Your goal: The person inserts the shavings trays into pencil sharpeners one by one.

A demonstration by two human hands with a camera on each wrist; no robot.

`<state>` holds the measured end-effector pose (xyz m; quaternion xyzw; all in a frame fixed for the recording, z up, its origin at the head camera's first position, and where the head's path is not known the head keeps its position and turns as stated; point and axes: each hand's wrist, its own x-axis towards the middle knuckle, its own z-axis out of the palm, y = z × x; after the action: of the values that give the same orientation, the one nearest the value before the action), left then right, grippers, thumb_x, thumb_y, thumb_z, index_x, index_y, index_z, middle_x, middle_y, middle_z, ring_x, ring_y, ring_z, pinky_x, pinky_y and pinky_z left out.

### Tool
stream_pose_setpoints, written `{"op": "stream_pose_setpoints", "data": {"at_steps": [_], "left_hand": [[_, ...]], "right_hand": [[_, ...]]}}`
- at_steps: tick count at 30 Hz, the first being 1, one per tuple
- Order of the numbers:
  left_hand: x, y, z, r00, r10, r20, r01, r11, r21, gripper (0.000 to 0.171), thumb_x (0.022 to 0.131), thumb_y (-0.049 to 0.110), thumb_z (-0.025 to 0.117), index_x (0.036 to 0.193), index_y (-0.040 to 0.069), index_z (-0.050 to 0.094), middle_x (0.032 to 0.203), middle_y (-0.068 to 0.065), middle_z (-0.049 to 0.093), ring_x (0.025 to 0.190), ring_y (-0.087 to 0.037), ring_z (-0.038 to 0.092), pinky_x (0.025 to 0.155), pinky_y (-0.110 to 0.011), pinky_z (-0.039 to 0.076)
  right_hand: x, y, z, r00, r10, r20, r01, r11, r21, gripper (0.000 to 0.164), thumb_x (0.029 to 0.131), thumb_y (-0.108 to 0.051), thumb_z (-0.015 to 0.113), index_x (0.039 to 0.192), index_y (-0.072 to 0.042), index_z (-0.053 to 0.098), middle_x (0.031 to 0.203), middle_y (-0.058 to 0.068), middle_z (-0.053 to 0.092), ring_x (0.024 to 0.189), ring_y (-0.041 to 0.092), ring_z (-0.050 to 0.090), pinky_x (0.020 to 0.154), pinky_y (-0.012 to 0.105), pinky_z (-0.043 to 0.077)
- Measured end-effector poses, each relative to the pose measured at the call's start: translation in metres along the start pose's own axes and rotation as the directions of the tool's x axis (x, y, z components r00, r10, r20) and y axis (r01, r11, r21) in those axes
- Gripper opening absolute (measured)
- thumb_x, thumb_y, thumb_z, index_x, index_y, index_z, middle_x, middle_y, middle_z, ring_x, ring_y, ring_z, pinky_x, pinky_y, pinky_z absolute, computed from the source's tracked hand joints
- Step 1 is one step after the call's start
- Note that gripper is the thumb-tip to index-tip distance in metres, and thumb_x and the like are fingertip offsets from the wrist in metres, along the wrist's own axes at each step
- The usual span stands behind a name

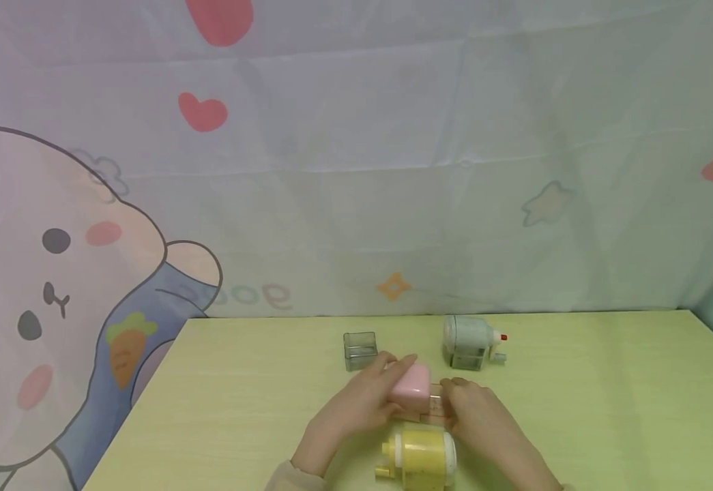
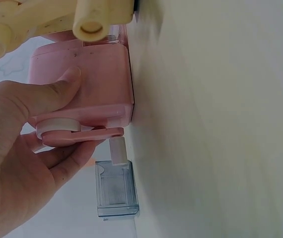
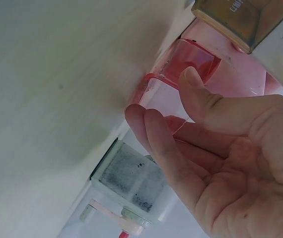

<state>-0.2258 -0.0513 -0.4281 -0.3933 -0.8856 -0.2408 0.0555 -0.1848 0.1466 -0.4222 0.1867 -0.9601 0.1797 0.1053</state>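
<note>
A pink crank pencil sharpener [image 1: 413, 387] lies on the table, its crank toward the left as the left wrist view shows. My left hand [image 1: 356, 402] grips its body, the thumb [image 2: 57, 94] on one face and the fingers reaching behind the crank [image 2: 89, 135]. From the sharpener's right end a clear shavings drawer [image 3: 167, 96] sticks partway out. My right hand [image 1: 482, 414] pinches this drawer between thumb and fingers. The tips of some right fingers are hidden behind it.
Nearest the front edge stands a yellow crank sharpener [image 1: 425, 455], close to both wrists. Behind are a grey clear shavings drawer [image 1: 360, 349], lying loose, and a pale green crank sharpener [image 1: 469, 337]. A printed cloth [image 1: 344, 225] hangs along the table's back edge.
</note>
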Motion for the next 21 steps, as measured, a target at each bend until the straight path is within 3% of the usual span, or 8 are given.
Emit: {"op": "stream_pose_setpoints", "data": {"at_steps": [11,21], "left_hand": [[0.0006,0.0001,-0.0002,1.000,0.018,-0.012,-0.018,1.000,0.015,0.076,0.074,0.010,0.070,0.139,0.014,0.033,0.112,-0.008,0.048,0.091,-0.013,0.049,0.080,-0.029,0.051],[0.0008,-0.0011,0.0008,0.999,0.031,-0.012,-0.031,0.999,0.021,0.077,0.073,0.010,0.071,0.140,0.013,0.032,0.111,-0.009,0.049,0.091,-0.013,0.049,0.081,-0.028,0.050]], "right_hand": [[-0.0007,-0.0001,-0.0003,1.000,-0.014,-0.025,0.014,1.000,-0.011,0.025,0.054,0.006,0.067,0.066,-0.010,0.052,0.062,-0.001,0.049,0.051,0.014,0.041,0.045,0.033,0.042],[-0.0007,-0.0014,-0.0009,0.999,0.035,0.005,-0.035,0.999,0.018,0.026,0.056,0.004,0.068,0.077,-0.006,0.058,0.065,0.000,0.051,0.054,0.014,0.044,0.048,0.033,0.046]]}}
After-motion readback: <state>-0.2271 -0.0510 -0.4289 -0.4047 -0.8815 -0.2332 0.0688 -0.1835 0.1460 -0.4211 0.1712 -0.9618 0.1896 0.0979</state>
